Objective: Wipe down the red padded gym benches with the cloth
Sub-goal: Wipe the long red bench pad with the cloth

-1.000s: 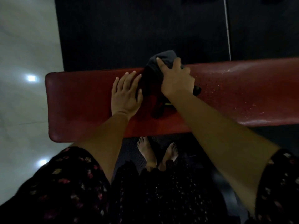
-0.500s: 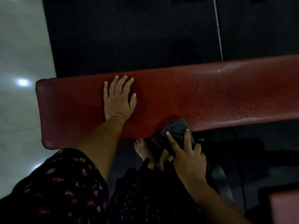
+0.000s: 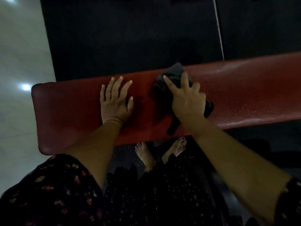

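A long red padded bench [image 3: 68, 115] runs across the view from left to right. My left hand [image 3: 114, 101] rests flat on its top with fingers spread. My right hand [image 3: 187, 98] holds a dark grey cloth [image 3: 175, 73] bunched under its fingers near the far edge of the pad. Part of the cloth trails down toward the near edge. Small water droplets speckle the pad to the right of the cloth.
Dark rubber matting [image 3: 130, 38] covers the floor beyond the bench. Pale glossy tile [image 3: 21, 62] lies to the left. My bare feet [image 3: 145, 154] stand on the mat below the bench's near edge. A dark patterned garment fills the bottom of the view.
My right hand has swept the cloth from the near edge of the bench back up to the far edge. My left hand has stayed flat on the pad.
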A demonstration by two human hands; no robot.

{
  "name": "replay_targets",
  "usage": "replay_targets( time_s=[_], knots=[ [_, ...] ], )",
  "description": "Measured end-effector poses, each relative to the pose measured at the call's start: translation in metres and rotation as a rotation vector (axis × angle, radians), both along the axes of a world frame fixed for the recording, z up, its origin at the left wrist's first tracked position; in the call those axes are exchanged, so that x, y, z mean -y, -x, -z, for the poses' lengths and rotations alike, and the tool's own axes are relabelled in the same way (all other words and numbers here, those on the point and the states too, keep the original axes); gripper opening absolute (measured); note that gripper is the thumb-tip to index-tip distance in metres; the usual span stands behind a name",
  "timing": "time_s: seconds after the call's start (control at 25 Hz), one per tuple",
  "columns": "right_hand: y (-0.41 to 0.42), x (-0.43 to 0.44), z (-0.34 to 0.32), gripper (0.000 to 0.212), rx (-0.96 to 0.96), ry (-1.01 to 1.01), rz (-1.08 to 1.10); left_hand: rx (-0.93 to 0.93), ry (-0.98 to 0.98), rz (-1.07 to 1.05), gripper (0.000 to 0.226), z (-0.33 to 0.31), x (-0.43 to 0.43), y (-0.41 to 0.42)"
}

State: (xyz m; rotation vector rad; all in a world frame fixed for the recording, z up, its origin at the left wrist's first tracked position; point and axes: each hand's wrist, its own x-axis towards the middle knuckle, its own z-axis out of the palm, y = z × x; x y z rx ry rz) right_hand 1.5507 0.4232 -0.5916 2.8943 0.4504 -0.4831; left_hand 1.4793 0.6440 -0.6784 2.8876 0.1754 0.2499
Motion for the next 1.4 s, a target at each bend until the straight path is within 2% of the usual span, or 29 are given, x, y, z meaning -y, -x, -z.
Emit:
replay_targets(
  time_s=[0.12,0.24,0.52,0.64,0.76,0.88,1.16,1.4],
  knots=[
    [-0.046,-0.007,0.002,0.069,-0.029,-0.037,0.038,-0.083,0.027,-0.002,0.051,-0.006,0.0,-0.001],
    [-0.057,-0.007,-0.001,0.074,-0.12,-0.092,0.151,-0.14,0.025,-0.028,0.054,-0.013,0.001,-0.001],
    [0.037,0.044,-0.01,0.085,-0.185,-0.097,0.124,-0.067,0.005,-0.031,0.05,-0.029,0.019,-0.012],
    [0.09,0.076,-0.005,0.098,-0.156,-0.056,0.084,-0.008,0.044,0.021,0.048,-0.042,0.055,-0.027],
    [0.121,0.099,-0.006,0.108,-0.158,-0.062,0.135,-0.106,0.074,0.122,0.048,-0.039,0.092,-0.036],
    [0.128,0.116,-0.009,0.105,-0.156,-0.079,0.11,-0.228,0.087,0.138,0.051,-0.029,0.106,-0.034],
    [0.043,0.105,-0.002,0.088,-0.022,-0.013,0.02,-0.12,0.084,0.109,0.051,-0.018,0.105,-0.036],
    [-0.055,0.075,-0.004,0.069,-0.028,-0.018,-0.02,-0.121,0.059,0.122,0.051,-0.015,0.103,-0.033]
  ],
)
